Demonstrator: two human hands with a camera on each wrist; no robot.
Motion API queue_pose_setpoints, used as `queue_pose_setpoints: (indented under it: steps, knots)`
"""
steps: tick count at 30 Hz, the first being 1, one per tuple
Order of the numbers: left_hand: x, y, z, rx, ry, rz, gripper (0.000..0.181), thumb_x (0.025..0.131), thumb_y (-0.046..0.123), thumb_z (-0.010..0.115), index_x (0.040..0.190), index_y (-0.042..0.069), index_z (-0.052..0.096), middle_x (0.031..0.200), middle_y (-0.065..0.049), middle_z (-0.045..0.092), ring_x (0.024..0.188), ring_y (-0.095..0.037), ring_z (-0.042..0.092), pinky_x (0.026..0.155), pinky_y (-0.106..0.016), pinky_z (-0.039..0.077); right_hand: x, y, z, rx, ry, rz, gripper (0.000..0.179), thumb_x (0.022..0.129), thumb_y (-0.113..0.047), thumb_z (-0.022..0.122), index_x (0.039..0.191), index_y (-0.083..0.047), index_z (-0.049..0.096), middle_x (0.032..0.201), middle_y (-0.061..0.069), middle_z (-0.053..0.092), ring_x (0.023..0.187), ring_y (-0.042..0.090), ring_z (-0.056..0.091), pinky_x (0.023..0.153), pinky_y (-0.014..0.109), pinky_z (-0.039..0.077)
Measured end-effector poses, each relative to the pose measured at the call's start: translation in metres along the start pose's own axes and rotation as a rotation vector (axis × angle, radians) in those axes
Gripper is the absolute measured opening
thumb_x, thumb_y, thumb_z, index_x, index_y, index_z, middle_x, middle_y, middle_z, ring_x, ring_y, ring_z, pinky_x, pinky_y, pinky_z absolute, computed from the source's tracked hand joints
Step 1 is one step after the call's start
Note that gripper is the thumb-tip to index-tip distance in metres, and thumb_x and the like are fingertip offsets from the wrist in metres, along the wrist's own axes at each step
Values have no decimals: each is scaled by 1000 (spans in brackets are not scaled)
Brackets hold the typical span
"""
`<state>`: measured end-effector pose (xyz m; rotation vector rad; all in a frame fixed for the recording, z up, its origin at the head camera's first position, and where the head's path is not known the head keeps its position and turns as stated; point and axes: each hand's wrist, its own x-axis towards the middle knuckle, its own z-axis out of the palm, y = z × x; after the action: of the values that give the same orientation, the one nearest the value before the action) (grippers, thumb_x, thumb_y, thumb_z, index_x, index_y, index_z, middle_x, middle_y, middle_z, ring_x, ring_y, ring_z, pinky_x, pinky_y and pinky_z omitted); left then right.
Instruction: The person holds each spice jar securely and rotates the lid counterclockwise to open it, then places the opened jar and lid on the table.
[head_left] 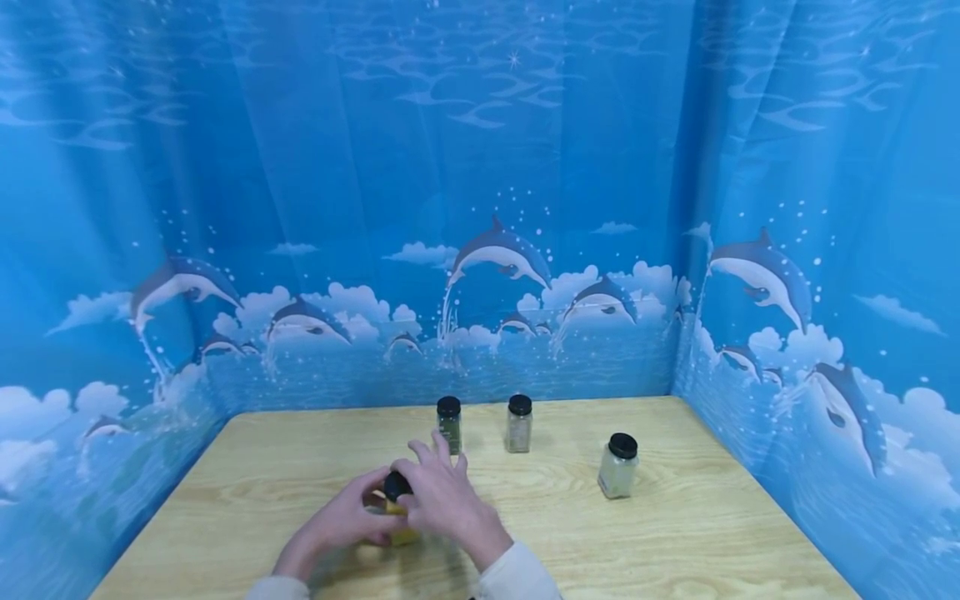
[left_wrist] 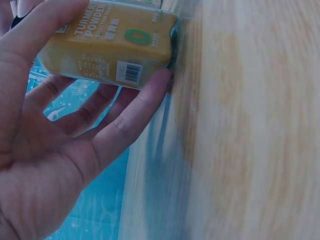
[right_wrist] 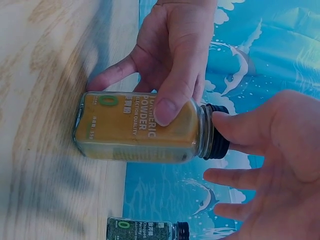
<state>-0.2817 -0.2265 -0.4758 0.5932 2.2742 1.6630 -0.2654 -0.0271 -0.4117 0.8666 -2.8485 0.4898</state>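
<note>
A square glass jar of yellow turmeric powder (right_wrist: 135,142) stands on the table at the near left of the head view. My left hand (head_left: 341,521) grips its body, the thumb across the printed label and a fingertip low by the base in the left wrist view. At the top, my right hand (head_left: 446,500) pinches the black lid (right_wrist: 218,145) with the thumb against its side. The other right fingers are spread, off the jar. The lid sits on the jar's neck.
Behind the hands stands a jar of green chopped parsley (head_left: 448,429). A black-lidded jar with pale contents (head_left: 519,432) is to its right, and another pale jar (head_left: 618,475) stands farther right. A blue dolphin curtain (head_left: 480,358) borders the wooden table (head_left: 712,533).
</note>
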Motion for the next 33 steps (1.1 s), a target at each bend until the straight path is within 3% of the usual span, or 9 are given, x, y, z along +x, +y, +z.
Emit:
queue_pose_setpoints:
  steps: [6, 12, 19, 28, 33]
  knots:
    - [0, 1, 0, 3, -1, 6, 48, 90, 15, 78, 130, 1, 55, 135, -25, 58, 109, -26, 65, 76, -41, 66, 2, 3, 1, 49, 3, 20, 71, 90, -46, 76, 151, -22, 49, 162, 11, 43, 154, 45, 28, 110, 78, 37]
    - [0, 1, 0, 2, -1, 10, 48, 90, 16, 78, 131, 4, 55, 134, -24, 60, 109, -26, 65, 75, -41, 66, 5, 3, 2, 87, 40, 64, 65, 88, -52, 77, 141, -20, 59, 158, 12, 48, 153, 45, 29, 111, 79, 35]
    - [-1, 1, 0, 7, -2, 13, 48, 91, 15, 78, 133, 6, 56, 131, -21, 62, 103, -25, 66, 74, -41, 66, 8, 5, 4, 60, 69, 87, 62, 83, -59, 78, 128, -19, 67, 154, 11, 52, 152, 45, 32, 109, 78, 38]
    - [0, 1, 2, 0, -1, 32, 39, 91, 13, 78, 123, 4, 57, 124, -18, 64, 102, -27, 67, 74, -41, 66, 8, 5, 3, 55, 97, 77, 45, 82, -51, 82, 113, -19, 75, 154, 14, 53, 149, 48, 36, 107, 77, 40]
    - [0, 1, 1, -7, 0, 18, 44, 91, 14, 77, 129, 4, 57, 125, -19, 64, 98, -26, 67, 73, -42, 66, 5, 4, 1, 37, 76, 47, 42, 85, -44, 82, 120, -23, 74, 157, 12, 50, 150, 48, 34, 106, 78, 41]
